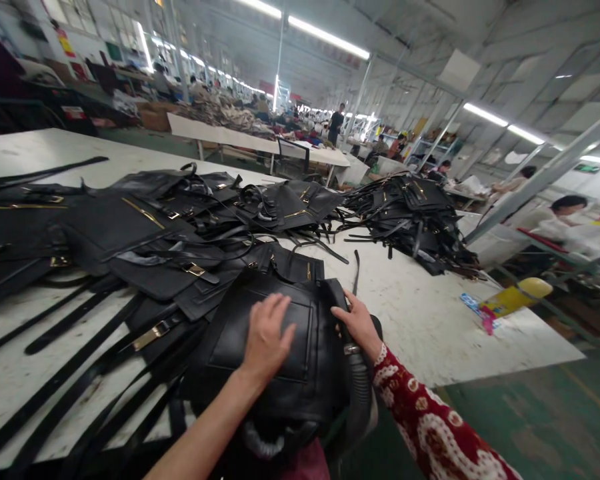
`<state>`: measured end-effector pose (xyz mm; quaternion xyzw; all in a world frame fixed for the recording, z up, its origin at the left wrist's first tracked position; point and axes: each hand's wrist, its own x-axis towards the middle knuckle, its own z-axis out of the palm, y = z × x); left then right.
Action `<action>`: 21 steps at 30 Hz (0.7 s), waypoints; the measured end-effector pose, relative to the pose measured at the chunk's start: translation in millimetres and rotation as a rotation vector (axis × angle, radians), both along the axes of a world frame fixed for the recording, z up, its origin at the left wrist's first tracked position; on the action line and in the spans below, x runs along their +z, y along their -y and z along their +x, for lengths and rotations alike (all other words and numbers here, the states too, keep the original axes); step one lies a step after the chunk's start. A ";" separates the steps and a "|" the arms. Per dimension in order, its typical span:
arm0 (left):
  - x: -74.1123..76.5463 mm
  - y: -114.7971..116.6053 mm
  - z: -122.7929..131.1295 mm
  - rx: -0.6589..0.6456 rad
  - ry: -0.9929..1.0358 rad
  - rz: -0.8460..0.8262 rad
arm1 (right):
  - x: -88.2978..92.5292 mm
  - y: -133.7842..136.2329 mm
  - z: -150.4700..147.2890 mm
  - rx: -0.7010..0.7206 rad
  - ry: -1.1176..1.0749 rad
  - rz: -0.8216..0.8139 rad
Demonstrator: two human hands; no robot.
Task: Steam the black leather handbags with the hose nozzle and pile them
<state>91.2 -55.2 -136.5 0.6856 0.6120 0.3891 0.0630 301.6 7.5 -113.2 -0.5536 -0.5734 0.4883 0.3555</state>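
A black leather bag [230, 333] lies in front of me at the table's near edge, its stitched pocket panel facing up. My left hand [270, 333] rests flat on that panel, fingers stretched out and thumb apart. Along the bag's right side, my right hand [357, 323] is closed round the black nozzle end of a hose [359, 387]. The hose is ribbed, has a metal clamp below the hand, and hangs down over the edge. Clear plastic wrap [263, 443] covers a handle at the bag's lower end.
Several black bags [115, 227] with gold zips and long straps cover the white table [400, 307] at left and centre. Another heap of bags [405, 207] lies farther right. A yellow bottle [517, 299] lies near the right edge. People work at other tables beyond.
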 end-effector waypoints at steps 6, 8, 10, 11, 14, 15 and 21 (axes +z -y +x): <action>9.7 -49.8 -106.6 0.261 1.042 -0.256 | 39.3 37.7 -15.8 0.144 -0.148 0.015; 0.2 -52.7 -112.1 0.203 1.196 -0.312 | 56.4 43.7 -28.1 0.270 -0.200 -0.036; -9.0 -49.9 -107.3 0.200 1.270 -0.289 | 67.3 45.3 -45.4 0.396 -0.240 -0.089; -12.5 -47.7 -103.7 0.205 1.314 -0.273 | 69.4 44.4 -55.5 0.448 -0.254 -0.105; -17.3 -42.6 -96.4 0.209 1.429 -0.243 | 64.4 36.9 -88.9 0.551 -0.285 -0.099; -17.7 -41.7 -95.8 0.209 1.461 -0.236 | 60.4 33.1 -99.9 0.571 -0.288 -0.094; -24.2 -40.8 -100.4 0.279 1.580 -0.210 | 44.7 14.1 -137.6 0.446 -0.296 0.009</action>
